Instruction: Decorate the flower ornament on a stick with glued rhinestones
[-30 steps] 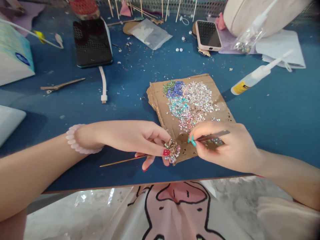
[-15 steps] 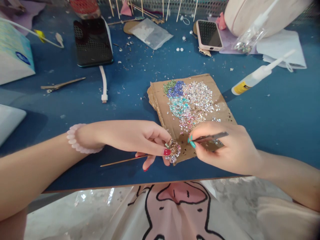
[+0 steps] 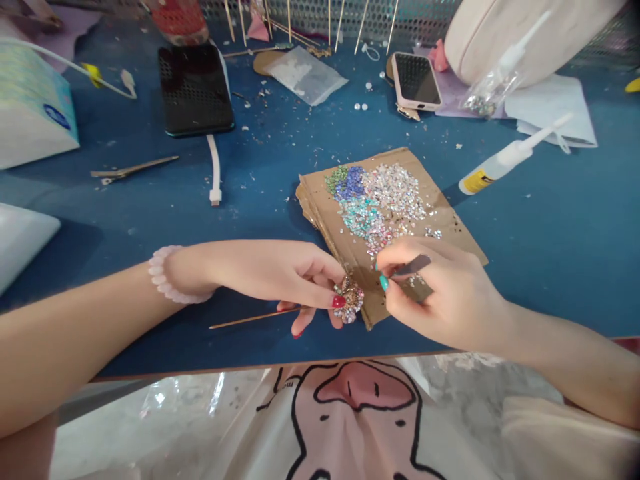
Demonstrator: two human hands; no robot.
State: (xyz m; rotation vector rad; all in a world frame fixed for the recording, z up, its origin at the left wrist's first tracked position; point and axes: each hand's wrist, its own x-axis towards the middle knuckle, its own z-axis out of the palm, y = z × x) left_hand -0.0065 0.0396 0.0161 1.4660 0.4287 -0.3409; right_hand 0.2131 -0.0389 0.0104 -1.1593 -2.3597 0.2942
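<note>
One gem-studded ornament (image 3: 353, 307) sits by the near-left corner of the cardboard (image 3: 344, 241), clamped between thumb and fingers of the left hand (image 3: 285, 272); rightward, the right hand (image 3: 445, 300) pinches tweezers (image 3: 415, 265).

Big blue tbl (image 3: 125, 220) w/ a thin brown front edge (image 3: 225, 369). Grey metal screen (image 3: 416, 25) w/ lots of little holes along the back. Floor (image 3: 483, 397) below is pale grey & blotchy. Soft light, dim shadows on tbl.
</note>
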